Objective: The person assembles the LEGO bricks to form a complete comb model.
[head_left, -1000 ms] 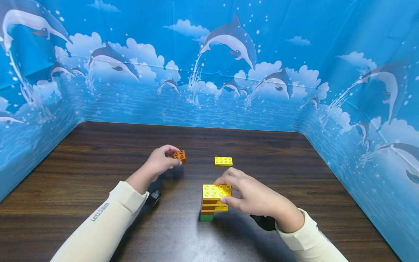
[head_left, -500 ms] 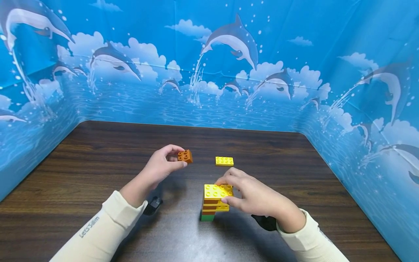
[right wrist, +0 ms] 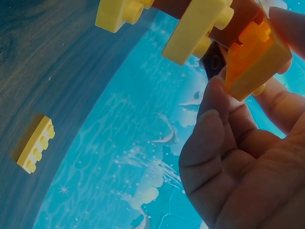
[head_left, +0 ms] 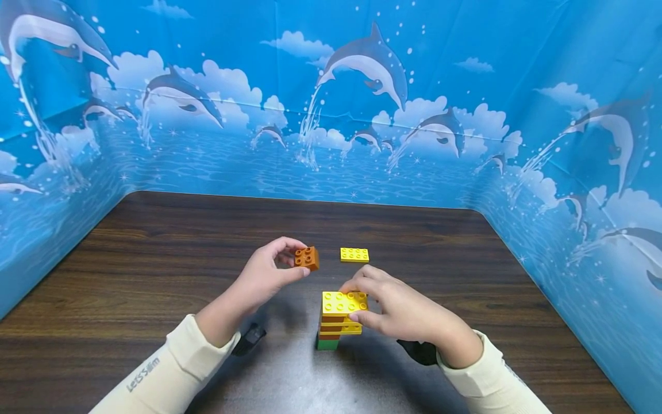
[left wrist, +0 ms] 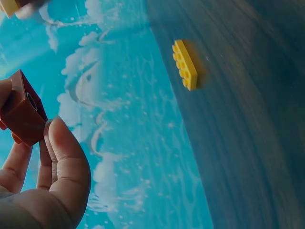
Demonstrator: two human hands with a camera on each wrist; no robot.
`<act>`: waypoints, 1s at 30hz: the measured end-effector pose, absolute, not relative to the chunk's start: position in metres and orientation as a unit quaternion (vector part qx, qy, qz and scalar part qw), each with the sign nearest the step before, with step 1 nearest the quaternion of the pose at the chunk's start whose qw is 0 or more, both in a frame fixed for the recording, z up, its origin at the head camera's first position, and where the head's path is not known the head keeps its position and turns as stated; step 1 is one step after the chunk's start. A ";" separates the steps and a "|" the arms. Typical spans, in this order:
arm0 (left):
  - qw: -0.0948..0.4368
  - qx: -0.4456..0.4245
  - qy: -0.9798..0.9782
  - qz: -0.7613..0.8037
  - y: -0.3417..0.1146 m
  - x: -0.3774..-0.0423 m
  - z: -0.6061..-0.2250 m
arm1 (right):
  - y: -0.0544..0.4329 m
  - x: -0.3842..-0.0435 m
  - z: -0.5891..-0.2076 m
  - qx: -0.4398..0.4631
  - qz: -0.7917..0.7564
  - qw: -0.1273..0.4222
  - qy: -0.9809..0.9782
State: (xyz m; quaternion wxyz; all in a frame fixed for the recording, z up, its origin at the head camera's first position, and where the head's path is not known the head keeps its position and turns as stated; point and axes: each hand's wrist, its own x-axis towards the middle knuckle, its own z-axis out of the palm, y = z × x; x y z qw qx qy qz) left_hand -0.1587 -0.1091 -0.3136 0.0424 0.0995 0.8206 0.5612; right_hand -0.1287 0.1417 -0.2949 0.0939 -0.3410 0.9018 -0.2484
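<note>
In the head view my left hand (head_left: 268, 275) pinches an orange-brown toy brick (head_left: 307, 259) between thumb and fingers, lifted above the table. The left wrist view shows this brown brick (left wrist: 26, 112) with its hollow underside partly visible. My right hand (head_left: 395, 302) grips the top yellow plate of a brick stack (head_left: 333, 307). Yellow and brown layers alternate in the stack over a green brick (head_left: 327, 344) at its foot. From the right wrist, the yellow plate (right wrist: 259, 62) shows held at its end, its hollow underside visible. The left hand's brick is up and left of the stack.
A loose yellow 2x4 plate (head_left: 354, 255) lies on the dark wood table (head_left: 439, 247) behind the stack. A blue dolphin-print curtain (head_left: 233, 167) runs along the table's back and sides. Black wrist cameras (head_left: 249, 339) are strapped under both wrists.
My left hand has carried the brown brick rightward and a little nearer, toward the stack, turning it slightly. The right hand keeps its grip in the same place.
</note>
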 end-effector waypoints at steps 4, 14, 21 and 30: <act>0.038 0.121 0.821 0.556 -0.104 -0.151 -0.311 | 0.143 -0.129 -0.295 -0.350 -0.252 0.093 0.898; 0.039 0.183 0.831 0.524 -0.094 -0.130 -0.301 | 0.143 -0.128 -0.295 -0.355 -0.261 0.094 0.893; 0.055 0.197 0.832 0.516 -0.091 -0.125 -0.299 | 0.144 -0.128 -0.295 -0.354 -0.260 0.093 0.893; 0.061 0.220 0.836 0.499 -0.089 -0.120 -0.298 | 0.143 -0.127 -0.294 -0.353 -0.259 0.093 0.894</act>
